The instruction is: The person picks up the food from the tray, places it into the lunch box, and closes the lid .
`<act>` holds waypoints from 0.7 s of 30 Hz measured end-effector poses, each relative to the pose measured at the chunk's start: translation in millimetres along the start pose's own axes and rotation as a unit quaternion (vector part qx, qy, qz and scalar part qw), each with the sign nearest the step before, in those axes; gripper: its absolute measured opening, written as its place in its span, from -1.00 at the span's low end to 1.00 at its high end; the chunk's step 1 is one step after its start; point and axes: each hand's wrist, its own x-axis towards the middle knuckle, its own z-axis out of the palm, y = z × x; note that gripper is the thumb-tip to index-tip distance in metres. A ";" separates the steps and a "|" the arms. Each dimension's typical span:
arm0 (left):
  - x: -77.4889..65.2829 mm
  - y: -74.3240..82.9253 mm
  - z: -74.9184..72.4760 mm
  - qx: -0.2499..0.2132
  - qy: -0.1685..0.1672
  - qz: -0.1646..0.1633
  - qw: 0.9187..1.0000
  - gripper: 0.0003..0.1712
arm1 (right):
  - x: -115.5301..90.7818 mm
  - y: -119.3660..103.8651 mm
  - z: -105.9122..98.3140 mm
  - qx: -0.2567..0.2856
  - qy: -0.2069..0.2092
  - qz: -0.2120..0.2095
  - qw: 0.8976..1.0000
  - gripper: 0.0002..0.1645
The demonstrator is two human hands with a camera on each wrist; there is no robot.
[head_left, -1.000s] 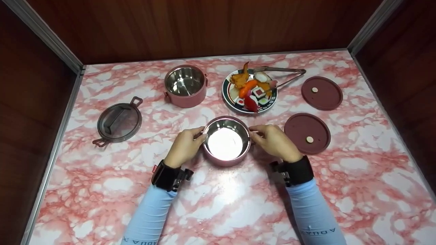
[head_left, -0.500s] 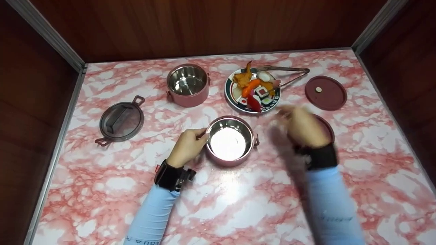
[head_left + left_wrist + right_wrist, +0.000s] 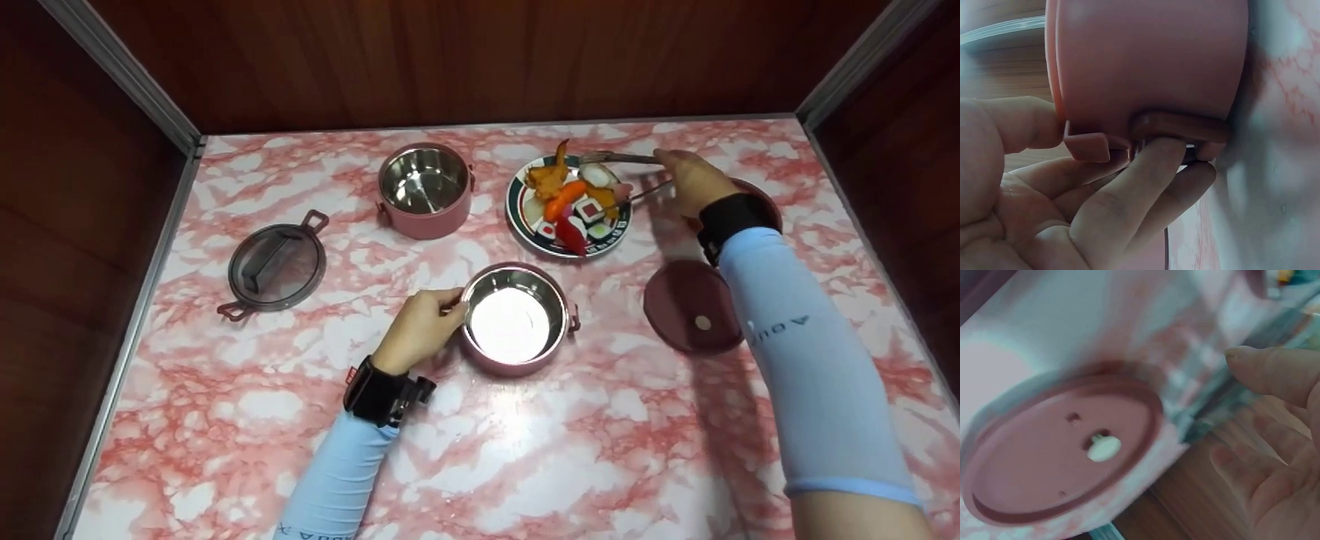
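Note:
My left hand [image 3: 424,322] holds the near pink pot [image 3: 499,364] by its left side. In the left wrist view the thumb touches the rim of the pot [image 3: 1151,62], while fingers curl at its side handle [image 3: 1185,126]. The pot's inside is bare shiny metal. My right hand [image 3: 694,180] is over the joined end of the metal tongs [image 3: 626,157], whose tips lie on the food plate [image 3: 517,217]. The right wrist view has its thumb and fingers spread apart, with the blurred tongs [image 3: 1216,394] between or behind them; contact cannot be made out.
A second pink pot [image 3: 431,225] stands at the back. On the left lies a clear lid [image 3: 277,266] with two handles. Two dark pink lids are on the right: the near lid [image 3: 682,300] and the far lid [image 3: 1033,450], partly covered by the right hand in the head view.
My right hand has let go of the pot's right handle and moved right and away, past the near lid, to the tongs. The left hand keeps its hold on the pot.

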 end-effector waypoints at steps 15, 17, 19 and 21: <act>0.6 -0.3 2.5 -0.016 -0.016 0.002 1.000 -0.61 | 24.7 12.4 14.7 -0.012 0.007 0.042 0.999 -0.17; 1.3 -1.3 1.8 -0.015 -0.015 0.004 1.000 -0.61 | 26.0 10.8 15.0 -0.007 0.014 0.045 0.999 -0.31; 1.9 -2.4 1.1 -0.013 -0.013 0.006 1.000 -0.61 | 27.5 9.9 14.7 -0.003 0.016 0.045 0.999 -0.37; 2.6 -3.8 0.3 -0.012 -0.011 0.006 1.000 -0.62 | 30.1 8.6 14.0 0.003 0.013 0.044 0.999 -0.37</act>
